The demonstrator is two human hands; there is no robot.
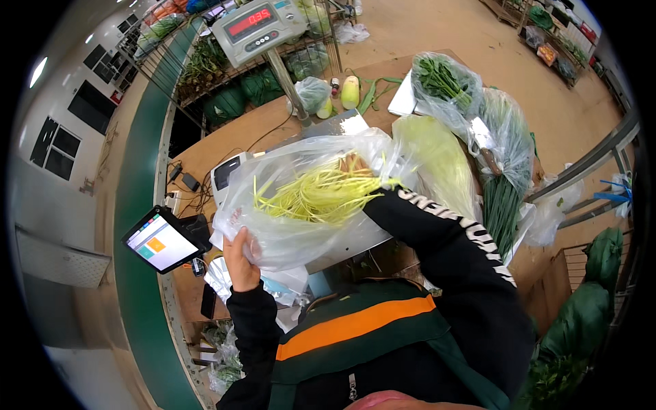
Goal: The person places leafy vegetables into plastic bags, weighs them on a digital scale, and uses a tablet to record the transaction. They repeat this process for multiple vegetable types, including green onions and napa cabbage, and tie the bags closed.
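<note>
A clear plastic bag (280, 249) lies spread over the metal weighing scale plate (355, 246). Long, thin yellow chives (307, 197) form a loose bunch at the bag's opening. My left hand (241, 262) is closed on the bag's near left edge, thumb up against the film. My right hand (353, 164) reaches in from the right among the chives and is closed around part of the bunch; stems and film cover most of its fingers. Above the bag stands the scale's display (260, 29) on a metal post, lit with red digits.
A tablet-like screen (161, 238) stands left of the bag, near a label printer (224, 176) and cables. At right lie a yellowish bag (437, 160), bagged greens (447, 83) and long green chives (502, 205). Pale green gourds (350, 93) sit behind. A wire rack (198, 68) holds vegetables.
</note>
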